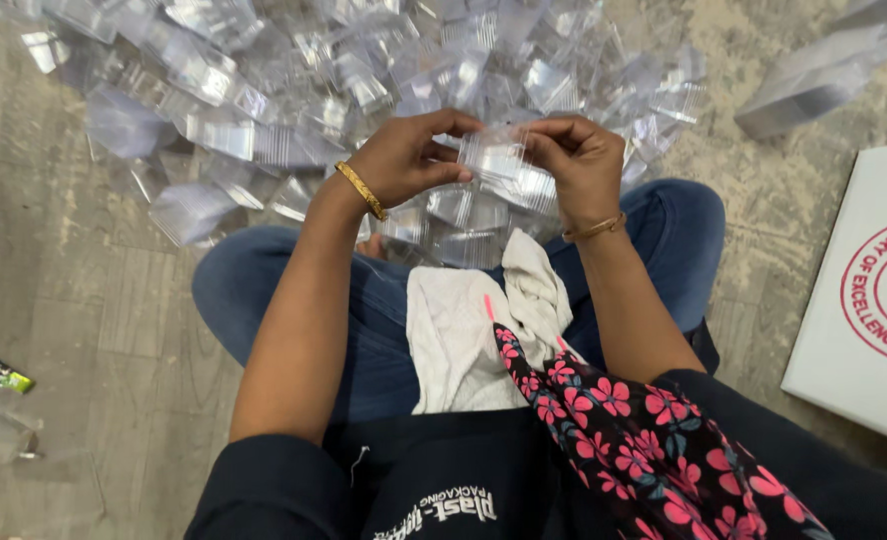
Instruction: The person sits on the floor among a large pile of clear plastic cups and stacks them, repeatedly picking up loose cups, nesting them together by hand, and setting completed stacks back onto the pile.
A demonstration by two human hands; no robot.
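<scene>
Both hands pinch one small clear plastic box (494, 160) just above the white cloth (464, 340) on the lap: left hand (414, 155) and right hand (579, 160) closed on its edges. Beyond the cloth, a large heap of clear boxes (294, 90) covers the floor (84, 320), seemingly mostly unhandled.

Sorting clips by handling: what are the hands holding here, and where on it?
Both hold one small clear plastic piece: left hand at its left edge, right hand at its right edge.
</scene>
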